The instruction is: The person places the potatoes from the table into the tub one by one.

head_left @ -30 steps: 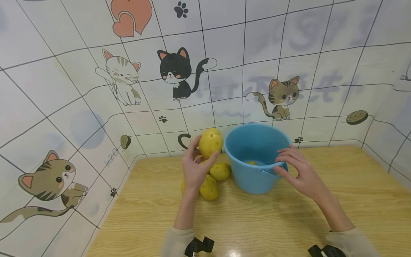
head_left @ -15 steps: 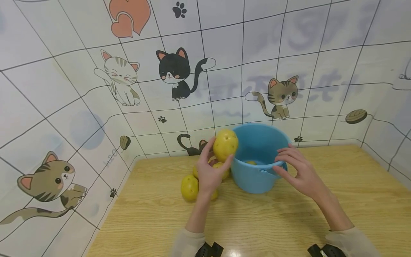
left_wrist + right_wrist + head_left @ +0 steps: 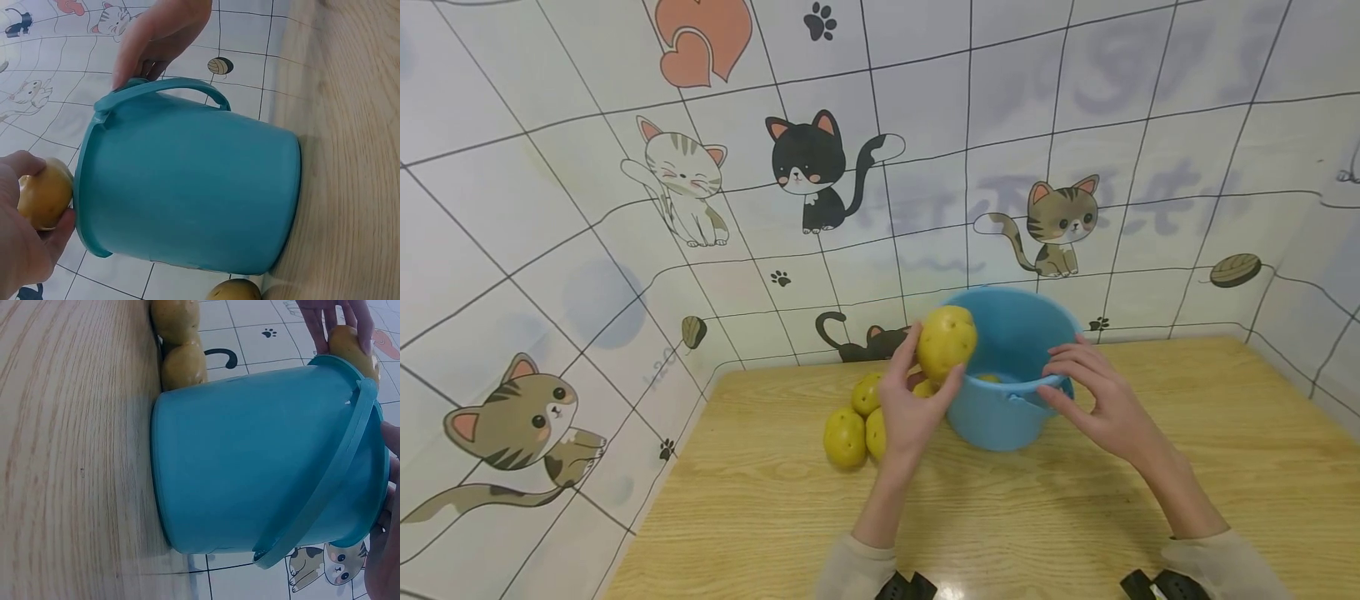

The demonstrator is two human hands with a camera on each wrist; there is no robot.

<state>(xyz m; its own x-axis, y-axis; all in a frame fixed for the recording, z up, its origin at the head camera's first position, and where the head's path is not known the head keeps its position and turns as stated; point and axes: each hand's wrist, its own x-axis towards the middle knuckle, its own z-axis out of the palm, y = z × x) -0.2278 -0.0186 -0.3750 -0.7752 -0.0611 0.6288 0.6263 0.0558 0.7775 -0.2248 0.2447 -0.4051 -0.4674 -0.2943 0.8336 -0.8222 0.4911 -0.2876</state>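
A yellow potato (image 3: pixel 947 343) is held between the thumb and fingers of my left hand (image 3: pixel 913 408), at the left rim of a blue bucket (image 3: pixel 1000 417). In the left wrist view the held potato (image 3: pixel 47 195) is beside the bucket's rim. My right hand (image 3: pixel 1097 400) grips the bucket's right rim, thumb outside and fingers over the edge. Inside the bucket, a bit of something yellow (image 3: pixel 988 378) shows at the bottom. Several more potatoes (image 3: pixel 846 437) lie on the table left of the bucket, partly hidden behind my left hand.
The bucket stands upright on a wooden table (image 3: pixel 1000 517), its handle (image 3: pixel 325 481) hanging down at the side. Behind the table rises a wall (image 3: pixel 925 183) with a grid pattern and cartoon cats; another wall (image 3: pixel 512 275) closes off the left.
My left hand has carried the potato to the right, from above the loose potatoes to the bucket's left rim. My right hand has stayed on the rim.
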